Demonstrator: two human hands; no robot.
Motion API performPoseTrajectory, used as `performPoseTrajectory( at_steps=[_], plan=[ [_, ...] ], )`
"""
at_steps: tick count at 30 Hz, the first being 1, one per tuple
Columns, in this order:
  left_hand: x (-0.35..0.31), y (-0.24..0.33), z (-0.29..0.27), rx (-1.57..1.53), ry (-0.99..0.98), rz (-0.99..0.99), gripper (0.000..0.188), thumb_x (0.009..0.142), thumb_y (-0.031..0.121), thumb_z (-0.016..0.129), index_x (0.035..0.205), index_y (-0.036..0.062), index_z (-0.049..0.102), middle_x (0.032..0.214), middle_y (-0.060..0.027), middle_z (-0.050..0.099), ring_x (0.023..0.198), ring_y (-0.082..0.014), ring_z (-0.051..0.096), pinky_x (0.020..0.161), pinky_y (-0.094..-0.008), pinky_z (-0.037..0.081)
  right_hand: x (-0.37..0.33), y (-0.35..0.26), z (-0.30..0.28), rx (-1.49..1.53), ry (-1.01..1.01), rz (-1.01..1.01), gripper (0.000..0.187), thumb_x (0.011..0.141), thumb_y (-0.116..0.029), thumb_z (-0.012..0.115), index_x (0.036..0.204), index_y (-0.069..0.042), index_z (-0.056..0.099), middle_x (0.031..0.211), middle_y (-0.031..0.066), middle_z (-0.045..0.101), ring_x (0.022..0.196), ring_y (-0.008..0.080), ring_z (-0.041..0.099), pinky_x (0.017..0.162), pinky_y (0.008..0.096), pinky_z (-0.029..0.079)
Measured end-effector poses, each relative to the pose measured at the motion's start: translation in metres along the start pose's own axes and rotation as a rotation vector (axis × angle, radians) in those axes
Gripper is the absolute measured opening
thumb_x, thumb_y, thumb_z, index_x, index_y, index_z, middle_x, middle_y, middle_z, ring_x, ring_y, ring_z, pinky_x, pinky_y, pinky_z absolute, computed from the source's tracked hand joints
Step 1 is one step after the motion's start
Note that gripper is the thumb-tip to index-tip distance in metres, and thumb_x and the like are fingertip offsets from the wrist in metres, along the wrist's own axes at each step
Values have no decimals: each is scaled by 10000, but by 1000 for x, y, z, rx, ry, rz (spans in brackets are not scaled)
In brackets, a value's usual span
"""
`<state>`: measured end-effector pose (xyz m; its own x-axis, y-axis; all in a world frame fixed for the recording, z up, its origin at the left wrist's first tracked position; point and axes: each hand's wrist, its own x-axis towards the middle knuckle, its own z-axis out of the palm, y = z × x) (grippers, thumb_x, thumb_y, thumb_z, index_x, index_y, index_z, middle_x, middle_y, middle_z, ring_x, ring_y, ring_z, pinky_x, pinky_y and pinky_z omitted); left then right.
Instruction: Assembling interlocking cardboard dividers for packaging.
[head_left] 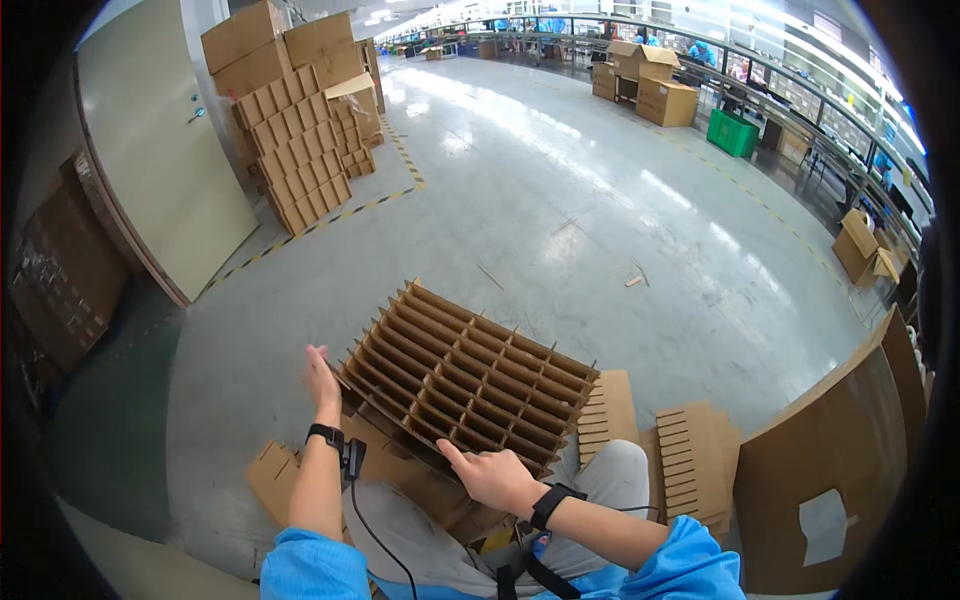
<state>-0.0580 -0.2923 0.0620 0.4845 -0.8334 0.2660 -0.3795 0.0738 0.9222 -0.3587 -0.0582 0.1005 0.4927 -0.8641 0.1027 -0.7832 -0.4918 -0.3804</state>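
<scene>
A brown cardboard divider grid [487, 375] of interlocked slotted strips is tilted in front of me, above my knees. My left hand [322, 385] is upright at its left edge, fingers stretched out and slightly blurred; whether the palm touches the cardboard I cannot tell. My right hand [492, 480] is on the grid's near edge, its index finger laid toward the cells and its other fingers curled at the rim. Loose slotted cardboard strips [688, 465] lie at my right, and more strips [608, 410] lie beside my knee. Flat cardboard [390, 460] shows partly under the grid.
A large open cardboard box [830, 460] stands close on my right. Stacked divider grids [298, 150] and boxes [245, 50] stand by a door [160, 150] at the far left. A green crate [732, 133] sits by the workbenches at the far right. Scraps [634, 281] lie on the floor.
</scene>
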Motion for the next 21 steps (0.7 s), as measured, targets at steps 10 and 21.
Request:
performPoseTrajectory(
  at_steps=[10,21],
  plan=[
    [-19,-36,13,-14,157,92,499,1074,409,356,896,-6,566,847,-128,632,767,-274,560,712,-390,449,33,-13,-31,208,-175,153,612,978,-426,525,1431,-43,375,1302,274,517,1091,453,624,886,534,536],
    [-22,-60,20,338,50,-36,164,930,48,507,1094,55,512,870,-175,595,789,-332,575,713,-419,456,162,-25,33,22,107,42,465,858,-96,570,1305,-28,460,1186,143,622,1137,323,594,930,461,463]
  ],
)
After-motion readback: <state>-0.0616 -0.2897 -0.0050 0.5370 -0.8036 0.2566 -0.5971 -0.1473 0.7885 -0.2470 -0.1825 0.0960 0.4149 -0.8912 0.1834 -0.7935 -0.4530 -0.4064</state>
